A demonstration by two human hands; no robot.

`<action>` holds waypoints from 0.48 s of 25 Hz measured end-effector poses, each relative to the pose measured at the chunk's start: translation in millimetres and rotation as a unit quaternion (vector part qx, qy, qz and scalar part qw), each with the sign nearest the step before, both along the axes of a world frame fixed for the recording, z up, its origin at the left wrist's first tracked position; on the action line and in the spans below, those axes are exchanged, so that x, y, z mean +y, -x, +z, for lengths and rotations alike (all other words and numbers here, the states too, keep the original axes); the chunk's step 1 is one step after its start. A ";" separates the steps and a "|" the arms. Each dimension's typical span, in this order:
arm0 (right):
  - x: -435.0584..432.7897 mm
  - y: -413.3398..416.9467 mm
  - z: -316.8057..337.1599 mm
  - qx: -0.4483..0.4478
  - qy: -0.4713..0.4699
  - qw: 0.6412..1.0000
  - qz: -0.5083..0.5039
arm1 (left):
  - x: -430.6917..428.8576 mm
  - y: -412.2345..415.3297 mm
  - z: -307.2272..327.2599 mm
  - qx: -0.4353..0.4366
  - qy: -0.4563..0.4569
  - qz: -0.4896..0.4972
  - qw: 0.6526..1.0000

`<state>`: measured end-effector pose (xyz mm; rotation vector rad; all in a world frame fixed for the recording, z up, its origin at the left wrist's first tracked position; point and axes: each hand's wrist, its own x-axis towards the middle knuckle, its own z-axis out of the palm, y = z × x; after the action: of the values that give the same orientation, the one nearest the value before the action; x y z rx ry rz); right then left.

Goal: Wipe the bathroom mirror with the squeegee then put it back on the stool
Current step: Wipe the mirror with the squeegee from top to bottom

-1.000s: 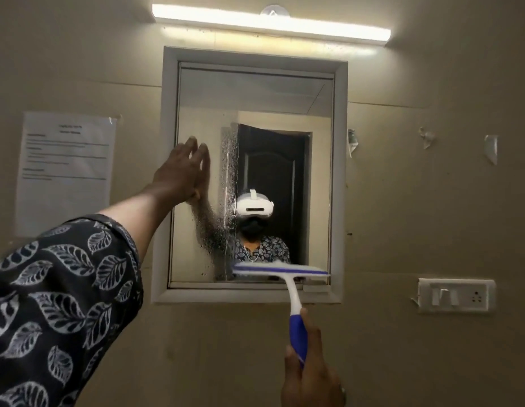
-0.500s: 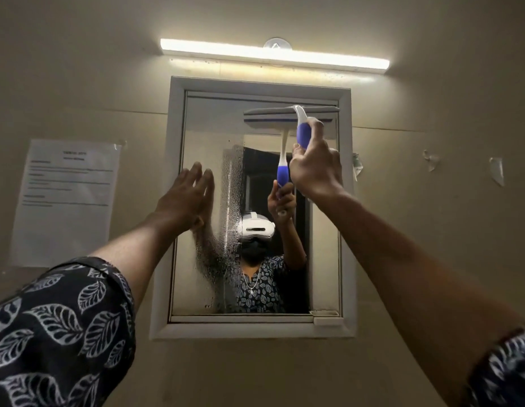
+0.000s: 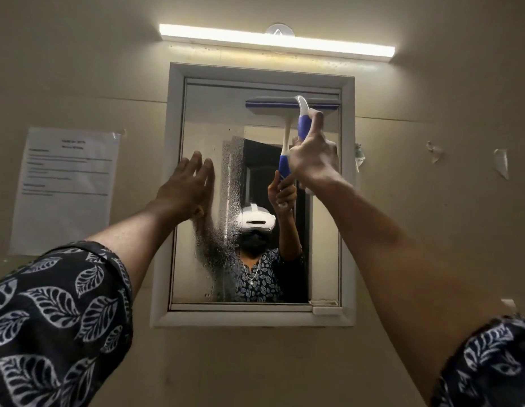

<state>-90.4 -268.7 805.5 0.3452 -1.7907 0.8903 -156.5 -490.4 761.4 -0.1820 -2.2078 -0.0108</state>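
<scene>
The bathroom mirror (image 3: 202,118) hangs in a white frame on the wall ahead. A band of water drops runs down its middle. My right hand (image 3: 311,163) grips the blue and white handle of the squeegee (image 3: 302,118). Its blade lies against the glass at the mirror's upper right, just under the top edge. My left hand (image 3: 187,189) is raised with straight fingers at the left side of the glass, palm toward it. The stool is out of view.
A lit tube lamp (image 3: 276,42) is fixed above the mirror. A printed paper sheet (image 3: 64,189) is taped to the wall on the left. Torn bits of tape (image 3: 500,163) stick to the wall on the right.
My right hand carried the squeegee from the mirror's bottom edge up to its top right. The blade now sits a little lower than half a second ago. My left hand stayed put.
</scene>
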 end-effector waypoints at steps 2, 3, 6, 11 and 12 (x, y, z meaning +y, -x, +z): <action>0.9 -2.5 -14.2 -0.001 0.000 1.000 0.005 | 0.7 -0.9 -0.4 0.001 0.000 0.000 1.000; 0.9 -4.4 -20.9 -0.001 -0.001 1.000 0.008 | 1.1 -1.8 -0.6 0.002 0.001 0.000 1.000; -0.8 -11.7 -39.7 -0.012 0.002 1.000 0.021 | 2.1 -4.8 -1.2 0.003 -0.004 -0.005 1.000; -0.4 -26.2 -85.1 -0.067 0.025 0.996 0.060 | 3.3 -5.6 -0.9 0.000 -0.007 -0.006 1.000; -0.4 -29.0 -97.8 -0.074 0.024 0.995 0.061 | 2.8 -5.2 -0.5 -0.001 -0.007 -0.008 1.000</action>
<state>-61.5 -269.1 707.7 0.3701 -1.8962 1.0664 -151.3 -487.5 760.9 -0.1915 -2.2070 -0.0357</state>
